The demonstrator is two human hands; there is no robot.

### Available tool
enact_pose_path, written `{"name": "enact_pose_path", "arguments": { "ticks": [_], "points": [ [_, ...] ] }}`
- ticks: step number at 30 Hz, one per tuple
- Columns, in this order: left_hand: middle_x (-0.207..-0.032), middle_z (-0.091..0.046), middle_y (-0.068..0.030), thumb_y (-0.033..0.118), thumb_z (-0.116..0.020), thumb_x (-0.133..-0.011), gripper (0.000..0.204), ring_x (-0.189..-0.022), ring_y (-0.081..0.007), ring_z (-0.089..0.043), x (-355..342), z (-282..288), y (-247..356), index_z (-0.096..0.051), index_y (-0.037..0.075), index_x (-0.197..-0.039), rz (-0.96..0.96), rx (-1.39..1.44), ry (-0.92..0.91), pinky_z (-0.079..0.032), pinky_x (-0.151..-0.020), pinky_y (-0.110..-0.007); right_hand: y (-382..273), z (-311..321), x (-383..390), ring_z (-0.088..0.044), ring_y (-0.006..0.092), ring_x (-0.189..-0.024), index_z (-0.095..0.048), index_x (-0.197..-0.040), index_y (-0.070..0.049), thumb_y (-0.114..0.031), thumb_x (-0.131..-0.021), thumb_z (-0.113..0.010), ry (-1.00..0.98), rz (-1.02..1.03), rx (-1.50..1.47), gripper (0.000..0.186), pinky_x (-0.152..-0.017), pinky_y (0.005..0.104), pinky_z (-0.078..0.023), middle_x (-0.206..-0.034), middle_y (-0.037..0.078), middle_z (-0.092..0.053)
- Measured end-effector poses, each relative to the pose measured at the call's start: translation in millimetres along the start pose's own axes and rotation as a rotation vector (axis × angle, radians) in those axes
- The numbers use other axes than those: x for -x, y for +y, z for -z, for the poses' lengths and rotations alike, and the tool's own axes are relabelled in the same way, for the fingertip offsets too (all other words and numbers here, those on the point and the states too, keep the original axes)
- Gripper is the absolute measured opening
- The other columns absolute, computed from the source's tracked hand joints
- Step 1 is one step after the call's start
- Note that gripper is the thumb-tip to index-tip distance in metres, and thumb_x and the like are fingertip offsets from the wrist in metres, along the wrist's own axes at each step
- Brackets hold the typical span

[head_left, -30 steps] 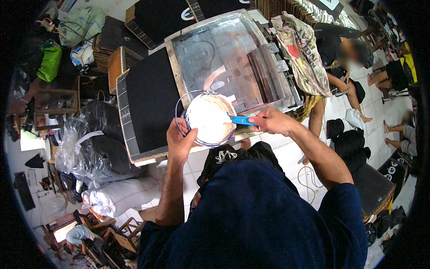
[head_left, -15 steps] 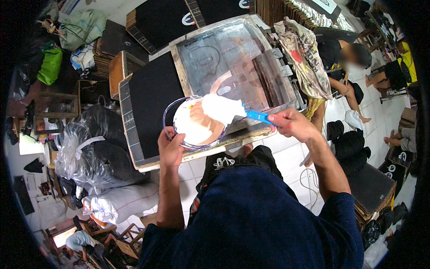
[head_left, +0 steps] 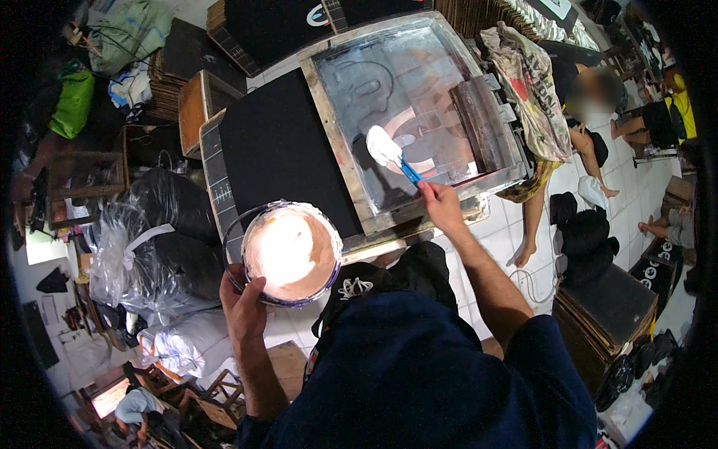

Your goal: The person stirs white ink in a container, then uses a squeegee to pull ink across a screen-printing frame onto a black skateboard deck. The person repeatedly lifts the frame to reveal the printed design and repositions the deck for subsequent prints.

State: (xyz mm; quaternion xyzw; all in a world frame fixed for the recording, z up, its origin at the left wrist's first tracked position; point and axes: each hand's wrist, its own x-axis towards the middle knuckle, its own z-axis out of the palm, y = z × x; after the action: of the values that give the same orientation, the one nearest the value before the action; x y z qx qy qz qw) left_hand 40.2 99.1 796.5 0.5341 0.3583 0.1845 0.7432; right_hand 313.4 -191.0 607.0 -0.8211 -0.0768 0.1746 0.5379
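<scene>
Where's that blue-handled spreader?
In the head view, the blue-handled spreader is in the right hand, over the framed screen, up and right of the bucket.

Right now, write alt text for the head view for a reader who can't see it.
A person's right hand holds a blue-handled tool topped with white paste over a framed screen; the left hand grips a bucket of pale paste. A black panel lies left of the screen.

The bucket (head_left: 334, 247) is left of the framed screen (head_left: 407, 82), with the spatula (head_left: 396, 158) seemingly above the screen.
</scene>
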Motion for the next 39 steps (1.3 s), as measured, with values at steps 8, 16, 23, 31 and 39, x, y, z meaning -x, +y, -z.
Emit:
{"name": "enact_pose_path", "arguments": {
  "ticks": [8, 16, 23, 31, 39],
  "points": [
    [-0.113, -0.068, -0.0146, -0.008, -0.066, -0.087, 0.030, -0.102, -0.0230, -0.068, -14.3, 33.9, 8.2, -0.056, -0.003, -0.115, 0.057, 0.002, -0.011, -0.055, -0.094, -0.038, -11.6, -74.5, -15.5, -0.065, 0.0487, -0.068, -0.064, -0.088, -0.006, -0.031, -0.103, -0.057, 0.261, 0.146, 0.564, 0.030, -0.060, 0.0587, -0.050, -0.072, 0.024, -0.068],
    [-0.115, -0.068, -0.0158, -0.007, -0.065, -0.087, 0.032, -0.102, -0.0243, -0.069, -35.2, 39.7, 9.9, -0.056, -0.003, -0.117, 0.069, 0.058, -0.045, -0.056, -0.095, -0.039, 8.2, -66.9, 58.6, -0.064, 0.0491, -0.065, -0.057, -0.085, -0.004, -0.020, -0.101, -0.060, 0.208, 0.151, 0.558, 0.022, -0.057, 0.0596, -0.048, -0.070, 0.025, -0.066],
    [-0.117, -0.068, -0.0170, -0.005, -0.067, -0.087, 0.035, -0.105, -0.0256, -0.069, -56.1, 31.0, 13.8, -0.055, -0.004, -0.121, 0.079, -0.004, -0.129, -0.056, -0.094, -0.039, 13.0, -48.4, 97.6, -0.065, 0.0482, -0.065, -0.056, -0.089, -0.004, -0.022, -0.101, -0.058, 0.163, 0.082, 0.595, 0.022, -0.058, 0.0581, -0.051, -0.072, 0.024, -0.067],
    [-0.119, -0.068, -0.0163, -0.005, -0.066, -0.089, 0.037, -0.108, -0.0247, -0.068, -65.6, 12.5, 12.4, -0.055, -0.003, -0.124, 0.100, 0.048, -0.186, -0.056, -0.095, -0.039, 17.8, -44.2, 100.3, -0.066, 0.0475, -0.066, -0.057, -0.091, -0.005, -0.022, -0.100, -0.059, 0.195, 0.106, 0.566, 0.020, -0.059, 0.0583, -0.051, -0.073, 0.023, -0.068],
    [-0.113, -0.067, -0.0135, -0.008, -0.066, -0.087, 0.036, -0.104, -0.0245, -0.069, -67.3, -1.9, 1.1, -0.056, -0.001, -0.121, 0.144, 0.055, -0.142, -0.057, -0.093, -0.038, 5.3, -60.1, 45.8, -0.067, 0.0482, -0.070, -0.059, -0.094, -0.004, -0.018, -0.100, -0.057, 0.154, 0.182, 0.540, 0.016, -0.062, 0.0590, -0.051, -0.078, 0.025, -0.069]
  ]
}}
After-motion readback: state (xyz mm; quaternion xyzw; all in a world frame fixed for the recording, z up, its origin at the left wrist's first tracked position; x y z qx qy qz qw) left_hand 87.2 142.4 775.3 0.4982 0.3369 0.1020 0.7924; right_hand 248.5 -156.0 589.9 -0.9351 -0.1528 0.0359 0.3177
